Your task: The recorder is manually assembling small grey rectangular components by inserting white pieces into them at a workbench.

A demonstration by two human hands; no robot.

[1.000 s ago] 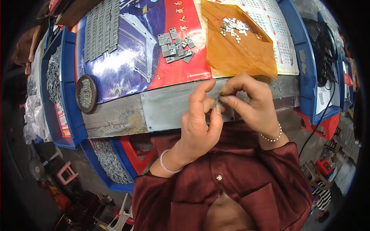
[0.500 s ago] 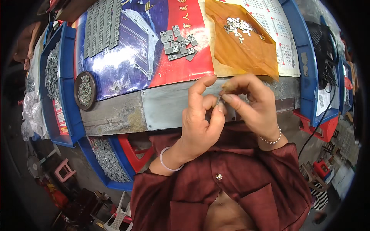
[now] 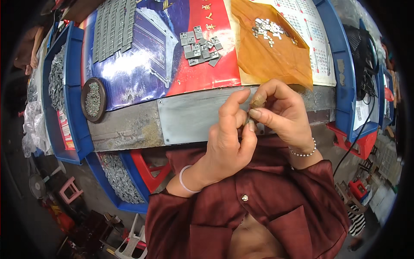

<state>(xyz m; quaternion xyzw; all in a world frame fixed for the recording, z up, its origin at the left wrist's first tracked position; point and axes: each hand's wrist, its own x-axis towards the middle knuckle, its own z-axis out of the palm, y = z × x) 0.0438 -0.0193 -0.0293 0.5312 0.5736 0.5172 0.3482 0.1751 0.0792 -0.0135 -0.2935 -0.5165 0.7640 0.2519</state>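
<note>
My left hand [image 3: 230,138] pinches a small thin grey piece [image 3: 248,119] between thumb and fingers, mostly covered by the fingertips. Against it, my right hand [image 3: 282,110] is closed in a pinch, its thumb tip touching the top of that piece. Whatever the right fingertips hold is too small and hidden to make out. Both hands are above the front edge of the bench, over a bare metal plate [image 3: 185,118]. Beyond them lies a loose pile of flat grey square pieces [image 3: 200,49] on a red printed sheet. Small silvery parts [image 3: 267,29] rest on an orange plastic sheet [image 3: 276,64].
Rows of grey pieces [image 3: 113,30] lie at the far left. A round dark dish [image 3: 101,113] holds tiny metal parts. Blue bins [image 3: 76,99] with grey parts stand left and below the bench edge [image 3: 125,134]. Another blue bin [image 3: 345,95] stands right, near a black cable.
Both hands have shifted slightly, the left one a little to the right. The right fingertips have closed down further over the grey piece, which shows less now.
</note>
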